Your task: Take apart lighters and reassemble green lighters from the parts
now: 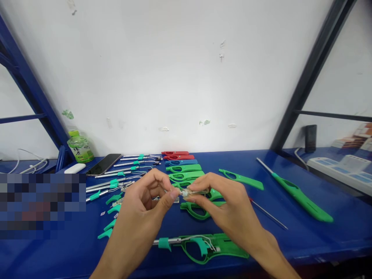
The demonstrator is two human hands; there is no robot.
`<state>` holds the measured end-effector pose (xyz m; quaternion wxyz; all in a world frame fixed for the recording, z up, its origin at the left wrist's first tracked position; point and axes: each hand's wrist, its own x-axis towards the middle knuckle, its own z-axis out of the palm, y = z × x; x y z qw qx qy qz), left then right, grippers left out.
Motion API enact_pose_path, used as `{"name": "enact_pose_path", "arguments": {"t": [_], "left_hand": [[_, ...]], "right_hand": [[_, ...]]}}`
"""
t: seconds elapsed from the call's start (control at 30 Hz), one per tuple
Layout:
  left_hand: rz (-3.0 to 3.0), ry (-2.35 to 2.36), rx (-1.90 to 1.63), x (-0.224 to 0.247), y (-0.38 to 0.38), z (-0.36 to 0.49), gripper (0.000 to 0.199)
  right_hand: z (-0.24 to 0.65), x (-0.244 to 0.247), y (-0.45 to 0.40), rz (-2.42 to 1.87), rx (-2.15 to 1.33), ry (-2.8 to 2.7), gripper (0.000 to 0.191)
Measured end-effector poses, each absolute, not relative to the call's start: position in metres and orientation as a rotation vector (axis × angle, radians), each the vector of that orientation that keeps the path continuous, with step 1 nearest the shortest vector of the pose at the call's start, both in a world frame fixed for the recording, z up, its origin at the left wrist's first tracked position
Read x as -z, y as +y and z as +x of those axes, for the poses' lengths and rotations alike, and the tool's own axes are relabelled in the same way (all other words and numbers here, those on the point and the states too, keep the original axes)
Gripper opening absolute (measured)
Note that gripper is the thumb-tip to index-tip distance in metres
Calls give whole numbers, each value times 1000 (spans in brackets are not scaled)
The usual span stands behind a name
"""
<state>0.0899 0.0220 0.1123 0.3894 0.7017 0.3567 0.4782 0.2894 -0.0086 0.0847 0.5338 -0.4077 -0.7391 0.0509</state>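
My right hand point(221, 197) pinches a small translucent part with a whitish tip point(185, 193), held level above the table; it looks like a lighter's fuel tank. My left hand point(151, 197) has thumb and forefinger closed at that tip; whatever lies between them is too small to name. Below both hands lies an open green lighter shell point(229, 248) with a metal tube point(174, 241), white wires and a teal trigger point(201, 246) in it. Green lighter shell halves point(186, 168) are lined up behind my hands, partly hidden by them.
Metal lighter tubes with wires point(124, 172) and loose teal triggers point(106, 233) lie left. Red point(177, 157) and blue shells point(181, 162) lie behind. Rightward are a screwdriver point(270, 215), an assembled green lighter point(299, 193) and a power strip point(343, 170). A phone point(104, 164) and bottle point(80, 147) stand back left.
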Motion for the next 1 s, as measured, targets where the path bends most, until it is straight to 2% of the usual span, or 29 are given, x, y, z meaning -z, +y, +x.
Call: {"name": "enact_pose_path", "arguments": {"t": [0.1,0.23,0.33,0.43,1.0], "left_hand": [[1776,907,-1219,-111,21,91,29],[1765,938,-1245,-105,19,91,40],[1751,957,-1257,-99,17,90,44],[1766,967,-1250,-97,19,89,44],[1804,866,-1218,-94,30,91,45]], "right_hand": [[289,-83,-8,-953,-53,-1791,14],[286,-79,-6,-919,65,-1827,10],[282,-76,-5,-904,129,-1837,15],[279,-74,-5,-894,205,-1832,20],[274,-61,3,-917,416,-1829,19]]}}
